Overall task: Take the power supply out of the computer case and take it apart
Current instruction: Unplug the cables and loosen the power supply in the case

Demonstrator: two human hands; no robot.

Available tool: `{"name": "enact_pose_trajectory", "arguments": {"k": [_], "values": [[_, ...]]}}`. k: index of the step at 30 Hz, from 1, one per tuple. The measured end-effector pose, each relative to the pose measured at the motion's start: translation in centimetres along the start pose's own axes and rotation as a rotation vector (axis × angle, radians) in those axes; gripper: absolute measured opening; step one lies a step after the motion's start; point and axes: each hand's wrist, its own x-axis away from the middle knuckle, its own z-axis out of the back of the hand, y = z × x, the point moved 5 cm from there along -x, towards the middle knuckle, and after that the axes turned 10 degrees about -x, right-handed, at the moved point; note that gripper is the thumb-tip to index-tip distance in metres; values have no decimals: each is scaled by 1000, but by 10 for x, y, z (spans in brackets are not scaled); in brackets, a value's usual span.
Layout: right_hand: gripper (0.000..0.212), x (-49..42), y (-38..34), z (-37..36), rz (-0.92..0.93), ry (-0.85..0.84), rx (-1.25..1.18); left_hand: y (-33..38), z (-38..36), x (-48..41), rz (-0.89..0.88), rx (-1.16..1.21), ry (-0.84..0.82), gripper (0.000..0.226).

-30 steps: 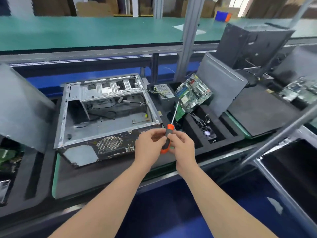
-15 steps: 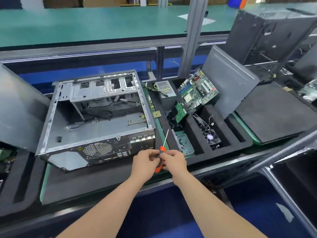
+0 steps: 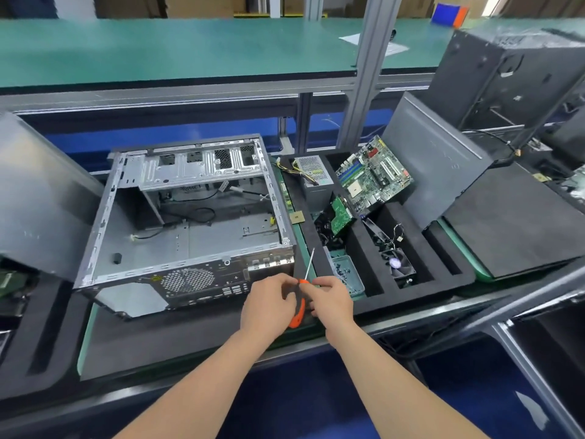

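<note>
While the left hand (image 3: 269, 307) and right hand (image 3: 332, 302) both curl around the screwdriver (image 3: 298, 312), the power supply (image 3: 313, 172) already sits in the foam tray (image 3: 449, 274) beside the computer case (image 3: 190, 236), apparently not yet opened.

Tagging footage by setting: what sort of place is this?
Likely an electronics teardown line: an opened computer case, a foam tray holding a pulled motherboard, and a long green-topped bench.

Matt bare-metal computer case (image 3: 177, 239), orange plastic-handled screwdriver (image 3: 299, 307) with shiny steel shaft, black foam tray (image 3: 443, 267)
</note>
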Motion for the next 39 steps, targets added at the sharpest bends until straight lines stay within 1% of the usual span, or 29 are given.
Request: {"name": "enact_pose_trajectory", "arguments": {"k": [3, 5, 7, 9, 11, 14, 16, 19, 20, 22, 24, 26, 29, 31, 33, 36, 39], "values": [[20, 8, -30, -3, 152, 46, -25, 15, 24, 5, -125, -74, 60, 29], [15, 15, -59, -7, 320, 84, -10, 23, 46, 8, -210, -92, 167, 27], [12, 25, -88, -18, 490, 77, 5, 23, 71, 11, -272, -90, 298, 25], [11, 35, -113, -31, 629, 29, 47, 17, 96, 12, -301, -122, 435, 22], [11, 45, -134, -47, 773, -56, 119, 2, 118, 11, -274, -165, 518, 24], [13, 59, -150, -78, 972, -223, 326, -22, 140, 9, -238, -247, 514, 26], [13, 64, -147, -102, 994, -359, 492, -36, 147, 9, -205, -265, 457, 28], [23, 68, -133, -134, 941, -545, 736, -60, 153, 6, -84, -241, 333, 28], [28, 68, -128, -142, 926, -588, 823, -69, 154, 5, -45, -268, 292, 26], [36, 69, -120, -155, 960, -604, 1022, -81, 156, 1, -33, -396, 217, 31], [36, 70, -117, -165, 1011, -560, 1162, -87, 157, -2, -90, -490, 166, 41], [34, 68, -117, -174, 980, -534, 1220, -90, 158, -8, -145, -496, 121, 42], [27, 65, -120, -184, 929, -549, 1297, -90, 160, -14, -192, -542, 88, 36], [22, 64, -122, -188, 940, -554, 1341, -90, 162, -18, -239, -565, 82, 34], [22, 65, -129, -191, 947, -539, 1330, -90, 171, -21, -288, -562, 83, 32], [27, 70, -162, -201, 967, -489, 1219, -82, 207, -35, -349, -565, 146, 34], [42, 80, -209, -220, 1006, -419, 1142, -72, 257, -52, -375, -554, 255, 37]]}}
